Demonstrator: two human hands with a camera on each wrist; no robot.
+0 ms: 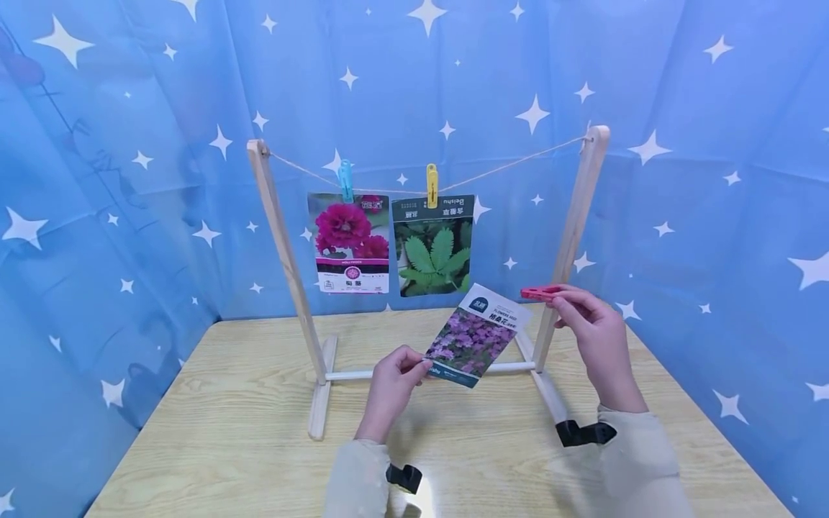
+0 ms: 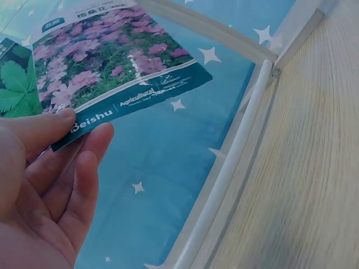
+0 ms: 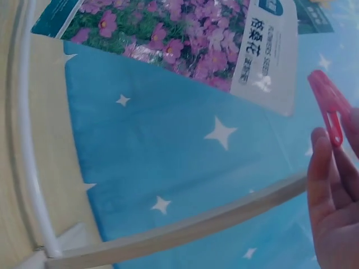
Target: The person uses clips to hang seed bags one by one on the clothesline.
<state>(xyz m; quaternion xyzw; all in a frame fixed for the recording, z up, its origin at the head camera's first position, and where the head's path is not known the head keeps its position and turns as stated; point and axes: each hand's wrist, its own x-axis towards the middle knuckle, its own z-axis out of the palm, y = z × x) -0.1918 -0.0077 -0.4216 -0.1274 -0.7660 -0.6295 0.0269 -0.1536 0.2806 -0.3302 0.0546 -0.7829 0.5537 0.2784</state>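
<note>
My left hand [image 1: 393, 385] pinches the lower left corner of a seed packet [image 1: 478, 334] with purple flowers, holding it tilted in front of the rack. In the left wrist view the thumb lies over the packet's teal strip, with fingers behind. To the right, my right hand [image 1: 599, 334] pinches a red clothespin [image 1: 541, 293] that points left, apart from the packet. Behind, a string [image 1: 512, 164] bears a magenta hollyhock packet [image 1: 350, 244] under a blue clothespin [image 1: 346, 180] and a green-leaf packet [image 1: 434, 248] under a yellow clothespin [image 1: 432, 185].
The string spans two wooden posts [image 1: 285, 252] of a rack with a white crossbar [image 1: 352, 375] low down. It stands on a wood-grain table [image 1: 246, 403]. A blue curtain [image 1: 162, 237] with white stars closes off the back and sides.
</note>
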